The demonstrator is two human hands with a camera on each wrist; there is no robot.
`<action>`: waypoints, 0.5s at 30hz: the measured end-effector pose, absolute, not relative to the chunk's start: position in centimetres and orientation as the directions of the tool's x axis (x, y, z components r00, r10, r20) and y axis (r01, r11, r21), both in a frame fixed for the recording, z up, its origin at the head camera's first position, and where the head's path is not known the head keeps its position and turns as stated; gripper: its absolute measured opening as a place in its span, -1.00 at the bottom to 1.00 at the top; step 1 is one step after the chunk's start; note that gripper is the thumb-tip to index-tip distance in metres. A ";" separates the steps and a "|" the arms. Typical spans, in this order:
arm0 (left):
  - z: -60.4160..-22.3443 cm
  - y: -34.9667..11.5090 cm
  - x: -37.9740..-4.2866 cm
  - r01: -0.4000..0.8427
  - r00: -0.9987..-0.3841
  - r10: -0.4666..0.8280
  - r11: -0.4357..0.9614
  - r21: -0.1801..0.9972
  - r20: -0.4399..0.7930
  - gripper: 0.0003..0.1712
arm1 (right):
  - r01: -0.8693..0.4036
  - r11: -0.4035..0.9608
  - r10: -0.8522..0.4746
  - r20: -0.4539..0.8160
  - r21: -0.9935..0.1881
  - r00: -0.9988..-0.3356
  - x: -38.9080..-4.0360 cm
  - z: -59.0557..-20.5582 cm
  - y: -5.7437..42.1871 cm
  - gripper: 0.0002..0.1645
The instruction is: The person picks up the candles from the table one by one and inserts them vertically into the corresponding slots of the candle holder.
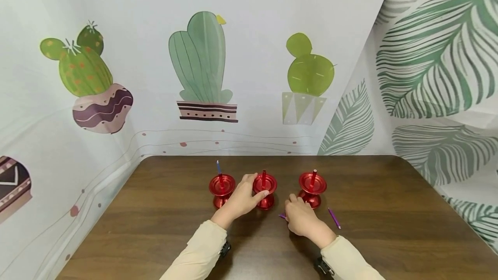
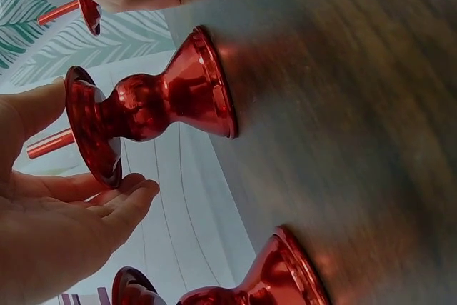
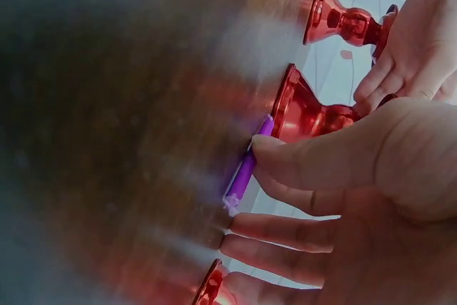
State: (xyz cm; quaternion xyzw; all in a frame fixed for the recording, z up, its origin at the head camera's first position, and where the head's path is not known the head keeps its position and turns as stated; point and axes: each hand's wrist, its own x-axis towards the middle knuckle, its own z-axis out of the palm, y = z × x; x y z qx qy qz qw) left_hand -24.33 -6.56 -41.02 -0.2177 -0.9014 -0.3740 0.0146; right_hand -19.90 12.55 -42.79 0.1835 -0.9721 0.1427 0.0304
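Note:
Three shiny red candle holders stand in a row on the table. My left hand holds the middle candle holder by its dish, thumb on one side of the rim and fingers on the other. A purple candle lies low at the tabletop, and my right hand pinches it between thumb and forefinger. In the head view, that hand covers most of the candle. The left candle holder bears a thin blue candle in its red tube. No candle shows in the middle or right candle holder.
A second purple candle lies on the table right of my right hand. The brown wooden table reaches back to a white cloth printed with cacti and leaves.

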 end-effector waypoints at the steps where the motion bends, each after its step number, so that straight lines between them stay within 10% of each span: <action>1: -41.0 -6.6 -24.3 0.401 -0.906 0.381 0.626 0.669 0.185 -0.22 | -0.362 0.891 -0.349 0.098 -0.274 -0.932 -19.8 -42.7 12.5 -0.66; 15: -40.8 -6.6 -24.3 0.414 -0.901 0.385 0.631 0.657 0.198 -0.23 | -0.341 0.770 -0.264 0.217 -0.539 -0.940 -19.9 -41.4 12.9 -0.73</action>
